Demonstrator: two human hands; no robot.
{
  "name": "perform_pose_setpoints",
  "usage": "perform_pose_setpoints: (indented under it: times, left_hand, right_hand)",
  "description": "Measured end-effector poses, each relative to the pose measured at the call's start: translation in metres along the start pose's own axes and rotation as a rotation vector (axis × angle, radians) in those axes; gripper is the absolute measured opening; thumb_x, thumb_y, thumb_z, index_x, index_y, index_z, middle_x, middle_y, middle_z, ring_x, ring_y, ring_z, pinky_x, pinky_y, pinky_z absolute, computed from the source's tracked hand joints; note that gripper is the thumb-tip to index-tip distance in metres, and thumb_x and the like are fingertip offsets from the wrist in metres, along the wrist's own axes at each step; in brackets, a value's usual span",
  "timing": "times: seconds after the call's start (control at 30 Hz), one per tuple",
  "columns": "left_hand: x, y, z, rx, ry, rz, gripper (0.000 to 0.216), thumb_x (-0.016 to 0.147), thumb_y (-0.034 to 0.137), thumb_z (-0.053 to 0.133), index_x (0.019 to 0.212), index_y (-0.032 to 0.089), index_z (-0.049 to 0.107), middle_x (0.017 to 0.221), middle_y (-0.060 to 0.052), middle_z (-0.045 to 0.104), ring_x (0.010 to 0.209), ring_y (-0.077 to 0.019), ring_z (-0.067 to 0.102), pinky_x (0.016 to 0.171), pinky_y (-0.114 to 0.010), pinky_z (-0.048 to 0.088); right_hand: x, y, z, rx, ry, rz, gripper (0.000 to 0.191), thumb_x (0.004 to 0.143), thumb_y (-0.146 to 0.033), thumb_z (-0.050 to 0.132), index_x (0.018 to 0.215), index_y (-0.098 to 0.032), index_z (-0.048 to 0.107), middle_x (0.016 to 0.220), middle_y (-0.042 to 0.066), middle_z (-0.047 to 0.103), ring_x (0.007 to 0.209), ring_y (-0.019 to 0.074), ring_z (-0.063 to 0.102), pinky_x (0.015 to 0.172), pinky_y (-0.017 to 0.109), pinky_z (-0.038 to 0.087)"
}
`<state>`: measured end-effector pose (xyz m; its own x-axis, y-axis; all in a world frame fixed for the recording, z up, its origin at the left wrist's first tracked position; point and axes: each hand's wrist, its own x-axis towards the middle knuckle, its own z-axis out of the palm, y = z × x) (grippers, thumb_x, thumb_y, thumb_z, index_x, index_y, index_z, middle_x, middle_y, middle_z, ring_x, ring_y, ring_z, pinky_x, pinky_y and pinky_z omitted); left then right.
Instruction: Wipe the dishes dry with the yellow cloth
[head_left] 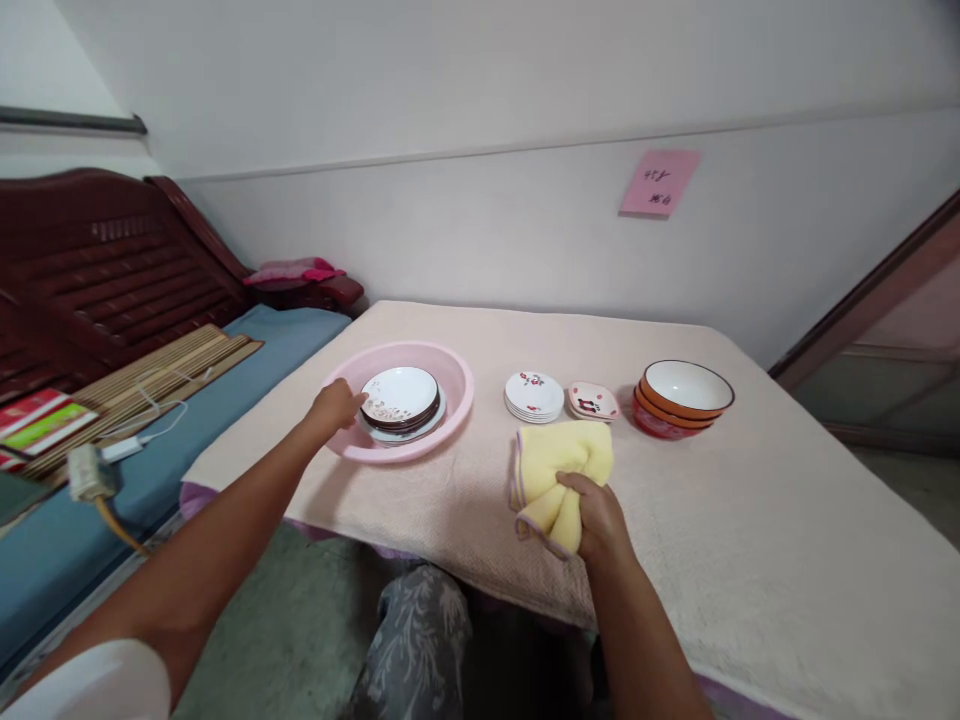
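Above cream tablecloth (712, 560), right hand (598, 517) bunching purple-edged yellow towel (553, 470).

the room looks evenly bright, a pale, soft light lying across the wall (480, 90) with no clear source that i can pick out. shadows stay faint: only a thin, soft one under the pink basin (397, 445) and the bowls (682, 400). a mild sheen sits on the white plate (399, 392), with no hard glare. the wide lens bends things, so the table (750, 560) edge curves and the door frame (862, 290) leans hard at the right. the top right corner darkens. writing on the note (660, 183) looks smeared, though that may just be its small size, and the plug (86, 472) at left looks soft.
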<state>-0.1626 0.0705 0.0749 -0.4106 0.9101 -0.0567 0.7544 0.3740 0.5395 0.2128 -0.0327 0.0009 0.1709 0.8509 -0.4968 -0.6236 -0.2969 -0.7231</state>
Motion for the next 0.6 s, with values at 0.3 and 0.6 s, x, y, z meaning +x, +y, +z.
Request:
perform_pose_setpoints:
  times: [0.3, 0.6]
  left_hand:
    - [0.026, -0.019, 0.02, -0.119, -0.158, -0.18, 0.044, 0.054, 0.049, 0.077, 0.068, 0.014, 0.055, 0.043, -0.008, 0.055, 0.046, -0.0306, 0.061, 0.046, -0.036, 0.046]
    - [0.03, -0.019, 0.026, -0.209, -0.274, -0.201, 0.038, 0.062, 0.043, 0.074, 0.071, 0.011, 0.055, 0.044, -0.003, 0.054, 0.042, -0.0203, 0.057, 0.047, -0.033, 0.05]
  right_hand:
    - [-0.007, 0.009, 0.014, -0.084, -0.009, -0.026, 0.026, 0.051, -0.016, 0.064, 0.076, -0.017, 0.06, 0.057, -0.001, 0.063, 0.05, 0.0174, 0.057, 0.052, 0.03, 0.048]
    - [-0.005, 0.02, 0.016, -0.091, -0.088, -0.052, 0.025, 0.051, -0.019, 0.061, 0.076, -0.016, 0.06, 0.057, -0.002, 0.06, 0.05, 0.0148, 0.053, 0.051, 0.028, 0.044]
